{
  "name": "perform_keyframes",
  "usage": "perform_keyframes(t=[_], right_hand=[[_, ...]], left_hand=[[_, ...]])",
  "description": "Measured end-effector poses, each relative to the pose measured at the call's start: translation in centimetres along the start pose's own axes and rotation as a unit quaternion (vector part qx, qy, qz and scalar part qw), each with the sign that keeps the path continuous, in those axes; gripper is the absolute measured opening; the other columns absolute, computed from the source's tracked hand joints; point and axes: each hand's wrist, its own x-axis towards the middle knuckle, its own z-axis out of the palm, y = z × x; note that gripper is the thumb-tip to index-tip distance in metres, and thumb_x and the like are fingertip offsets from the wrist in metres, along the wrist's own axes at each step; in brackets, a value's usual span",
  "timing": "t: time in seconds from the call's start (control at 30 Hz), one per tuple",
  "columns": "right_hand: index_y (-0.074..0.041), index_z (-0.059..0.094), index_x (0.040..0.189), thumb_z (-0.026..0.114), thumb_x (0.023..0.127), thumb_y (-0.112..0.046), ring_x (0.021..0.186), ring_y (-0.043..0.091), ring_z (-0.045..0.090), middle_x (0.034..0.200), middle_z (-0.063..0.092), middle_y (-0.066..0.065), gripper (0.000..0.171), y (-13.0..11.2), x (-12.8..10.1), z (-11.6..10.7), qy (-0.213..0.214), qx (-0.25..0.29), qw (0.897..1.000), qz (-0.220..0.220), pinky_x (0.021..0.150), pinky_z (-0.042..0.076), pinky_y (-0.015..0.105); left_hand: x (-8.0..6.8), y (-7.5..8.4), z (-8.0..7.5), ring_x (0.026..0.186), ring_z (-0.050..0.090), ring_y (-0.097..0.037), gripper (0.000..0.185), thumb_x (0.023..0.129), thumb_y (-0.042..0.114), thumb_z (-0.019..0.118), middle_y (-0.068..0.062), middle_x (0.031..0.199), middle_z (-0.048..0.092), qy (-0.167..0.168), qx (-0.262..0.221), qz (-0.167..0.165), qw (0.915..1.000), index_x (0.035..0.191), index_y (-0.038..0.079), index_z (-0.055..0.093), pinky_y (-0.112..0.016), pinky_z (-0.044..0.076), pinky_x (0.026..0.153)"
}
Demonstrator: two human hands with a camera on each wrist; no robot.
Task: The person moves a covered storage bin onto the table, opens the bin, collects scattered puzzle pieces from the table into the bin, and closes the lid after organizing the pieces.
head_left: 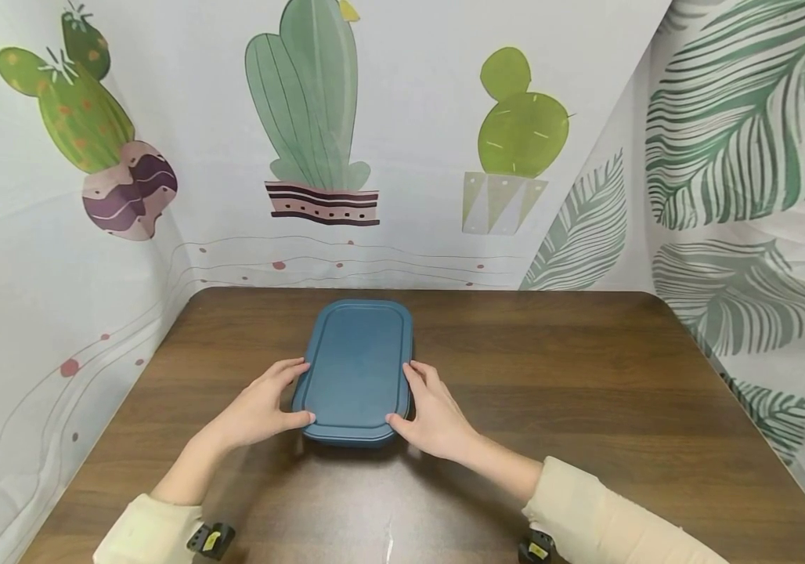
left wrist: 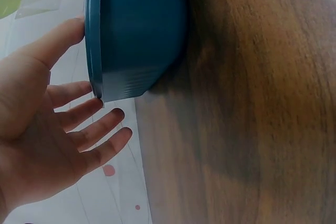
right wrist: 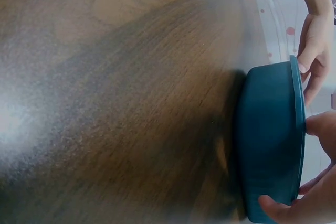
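At the far left a white backdrop [head_left: 36, 313] printed with cacti is seen, hung against the edge of the dark wooden worktop [head_left: 586, 376]. The left hand [head_left: 261, 407] is laid against the near left corner of a dark blue lidded container [head_left: 356, 368]; its thumb is pressed on the lid's near edge, while its fingers are spread along the left rim, loosely bent rather than clenched. In the left wrist view those fingers [left wrist: 89, 129] are shown apart, their tips at the lid's edge. The container is placed flat on the worktop, at its middle, long side running away from the person. The right hand [head_left: 434, 415] is set against the near right corner in the same manner, thumb on the lid, fingers up the right side. Further right, a leaf-patterned backdrop [head_left: 748, 157] is hung.
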Motion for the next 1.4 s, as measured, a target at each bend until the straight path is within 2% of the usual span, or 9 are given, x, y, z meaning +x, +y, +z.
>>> perform_keyframes(t=[0.3,0.47,0.7,0.83,0.97,1.13,1.4], right_hand=[[0.003,0.034,0.139,0.067,0.08,-0.031,0.123,0.036,0.041,0.141,0.032,0.018,0.075,-0.3,-0.1,-0.2,-0.022,-0.026,0.999,0.012,0.096,0.041,0.046],[0.0,0.039,0.137,0.067,0.081,-0.032,0.121,0.036,0.042,0.14,0.035,0.016,0.07,0.0,0.0,-0.5,-0.016,-0.034,0.999,0.014,0.094,0.043,0.047],[0.0,0.047,0.131,0.064,0.084,-0.028,0.119,0.036,0.044,0.137,0.042,0.015,0.058,0.7,1.0,-1.0,0.005,-0.054,0.998,-0.012,0.097,0.041,0.047],[0.0,0.047,0.131,0.063,0.085,-0.029,0.12,0.035,0.044,0.137,0.043,0.014,0.057,1.3,2.0,-1.2,0.002,-0.072,0.997,-0.024,0.098,0.04,0.045],[0.0,0.047,0.132,0.063,0.085,-0.03,0.122,0.033,0.043,0.138,0.043,0.014,0.057,1.9,3.1,-1.5,-0.008,-0.088,0.996,-0.033,0.099,0.039,0.044],[0.0,0.046,0.133,0.062,0.086,-0.029,0.125,0.034,0.041,0.14,0.041,0.015,0.057,2.5,4.6,-2.1,-0.031,-0.094,0.994,-0.036,0.102,0.037,0.044],[0.001,0.043,0.135,0.061,0.087,-0.03,0.127,0.035,0.038,0.143,0.037,0.015,0.06,3.0,6.5,-2.8,-0.066,-0.113,0.99,-0.054,0.103,0.036,0.045]], left_hand=[[0.1,0.1,-0.1,0.126,0.041,-0.033,0.077,0.075,0.036,0.073,-0.016,0.143,0.035,-0.017,0.012,-0.008,0.9998,0.136,0.001,0.041,-0.052,0.039,0.097],[0.3,0.4,-0.3,0.126,0.04,-0.035,0.075,0.076,0.036,0.072,-0.017,0.142,0.036,-0.022,0.028,-0.001,0.9994,0.135,0.0,0.042,-0.053,0.038,0.097],[0.9,-0.1,-0.2,0.125,0.041,-0.038,0.065,0.08,0.035,0.07,-0.016,0.14,0.04,-0.001,0.055,0.014,0.9984,0.132,0.002,0.047,-0.056,0.038,0.096],[1.8,-0.5,-0.1,0.124,0.043,-0.037,0.061,0.081,0.032,0.069,-0.017,0.138,0.042,0.014,0.066,0.028,0.9973,0.129,0.001,0.049,-0.055,0.039,0.096],[3.1,-0.8,-0.3,0.124,0.043,-0.036,0.058,0.082,0.03,0.067,-0.017,0.138,0.042,0.016,0.072,0.031,0.9968,0.129,0.0,0.05,-0.053,0.039,0.097],[4.7,-1.1,-0.6,0.124,0.043,-0.037,0.057,0.084,0.027,0.066,-0.018,0.139,0.042,0.007,0.086,0.028,0.9959,0.13,-0.001,0.049,-0.053,0.038,0.097],[6.9,-0.7,-0.9,0.128,0.037,-0.039,0.057,0.087,0.027,0.062,-0.018,0.144,0.035,-0.016,0.106,0.011,0.9942,0.134,-0.001,0.044,-0.053,0.035,0.1]])
